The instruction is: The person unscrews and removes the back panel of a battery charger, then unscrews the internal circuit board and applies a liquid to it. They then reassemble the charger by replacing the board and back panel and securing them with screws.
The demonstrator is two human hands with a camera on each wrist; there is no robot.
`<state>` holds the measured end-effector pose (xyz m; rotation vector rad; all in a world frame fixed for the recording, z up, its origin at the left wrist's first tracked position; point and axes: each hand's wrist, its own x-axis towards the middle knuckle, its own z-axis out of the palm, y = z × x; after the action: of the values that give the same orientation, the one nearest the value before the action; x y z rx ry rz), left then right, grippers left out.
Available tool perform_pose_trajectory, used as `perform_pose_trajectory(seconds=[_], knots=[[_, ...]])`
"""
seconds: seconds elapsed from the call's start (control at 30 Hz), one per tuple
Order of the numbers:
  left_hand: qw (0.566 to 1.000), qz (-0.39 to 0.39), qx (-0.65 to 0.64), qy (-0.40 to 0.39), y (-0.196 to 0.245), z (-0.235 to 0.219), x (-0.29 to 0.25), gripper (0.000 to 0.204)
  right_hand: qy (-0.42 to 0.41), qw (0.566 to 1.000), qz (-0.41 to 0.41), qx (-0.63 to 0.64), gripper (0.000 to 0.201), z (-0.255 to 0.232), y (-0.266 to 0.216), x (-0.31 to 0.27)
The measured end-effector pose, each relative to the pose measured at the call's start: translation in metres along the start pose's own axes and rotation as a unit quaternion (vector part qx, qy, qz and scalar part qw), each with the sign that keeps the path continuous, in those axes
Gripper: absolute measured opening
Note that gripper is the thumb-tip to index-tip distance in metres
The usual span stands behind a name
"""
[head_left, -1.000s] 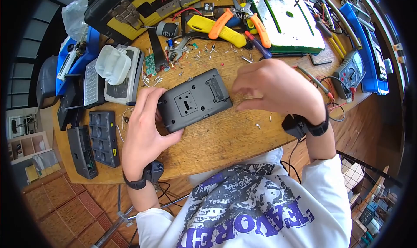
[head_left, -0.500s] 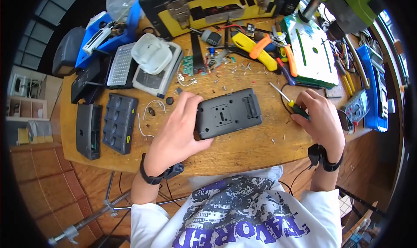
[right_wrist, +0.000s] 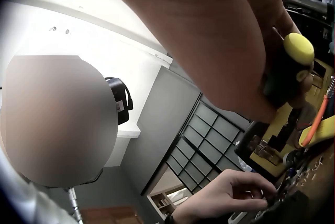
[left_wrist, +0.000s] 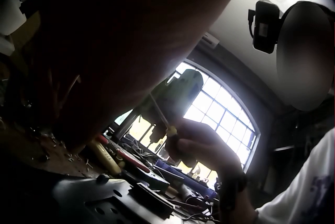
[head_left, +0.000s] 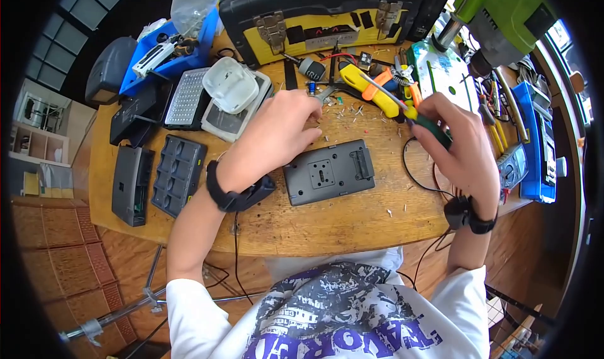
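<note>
A black plastic case (head_left: 308, 194) with screw holes and a square recessed plate lies flat on the wooden table, touched by neither hand. Just beyond it my left hand (head_left: 277, 129) reaches over the littered part of the tabletop, fingers bent downward and thumb apart from them. Its fingertips are close to the small scraps, partly hidden by the hand. My right hand (head_left: 464, 148) grips a screwdriver (head_left: 433, 131) with a green and yellow handle, the shaft slanting up and left. In the right wrist view the handle's yellow end (right_wrist: 299, 49) shows beside the fingers.
Behind stand a black and yellow toolbox (head_left: 327, 13) and a green drill (head_left: 506, 19). A yellow-handled tool (head_left: 371, 93) and metal scraps lie mid-table. At left are a black compartment tray (head_left: 178, 175) and a clear plastic container (head_left: 231, 85); at right, a multimeter (head_left: 513, 167).
My left hand has let go of the black case and moved beyond it. My right hand, seen without a tool at first, has picked up the screwdriver and raised it. The head view has shifted.
</note>
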<state>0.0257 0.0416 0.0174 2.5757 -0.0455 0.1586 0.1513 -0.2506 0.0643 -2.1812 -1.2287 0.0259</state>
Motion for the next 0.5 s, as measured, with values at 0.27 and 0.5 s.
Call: perform_pose_trajectory(seconds=[0.27,0.5], knots=[[0.998,-0.040,0.006,-0.040,0.002,0.018,0.015,0.010,0.024,0.999,0.003,0.040,0.020,0.014,0.023,0.009],[0.997,-0.063,0.038,0.030,0.011,0.009,0.002,0.013,0.032,0.997,0.009,0.071,0.020,0.021,0.033,0.000]])
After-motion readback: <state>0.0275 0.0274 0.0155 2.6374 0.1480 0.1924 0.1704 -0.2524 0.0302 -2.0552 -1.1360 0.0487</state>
